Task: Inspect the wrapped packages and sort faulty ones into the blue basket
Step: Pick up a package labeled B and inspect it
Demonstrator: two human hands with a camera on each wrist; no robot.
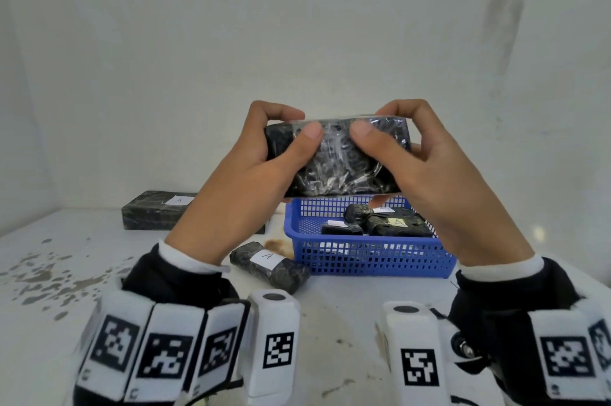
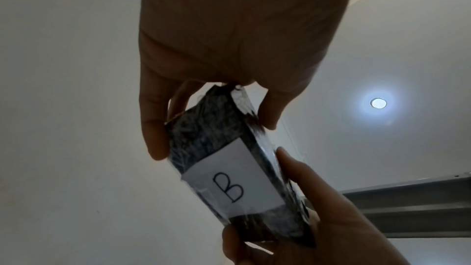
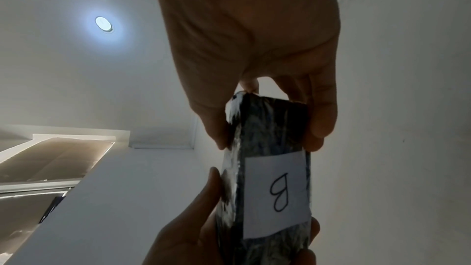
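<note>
Both hands clasp one wrapped package (image 1: pixel 337 157) in the air, its long axis running side to side: the left hand (image 1: pixel 251 167) grips its left end, the right hand (image 1: pixel 439 174) its right. The blue basket (image 1: pixel 370 260) sits directly beneath, toward the desk's right edge.

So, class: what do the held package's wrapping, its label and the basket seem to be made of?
Held package: wrapping looks like clear glossy plastic film over something dark; it glints and crinkles.
Label: probably matte white paper, marked B.
Blue basket: apparently moulded plastic, with a uniform grid of holes.
</note>
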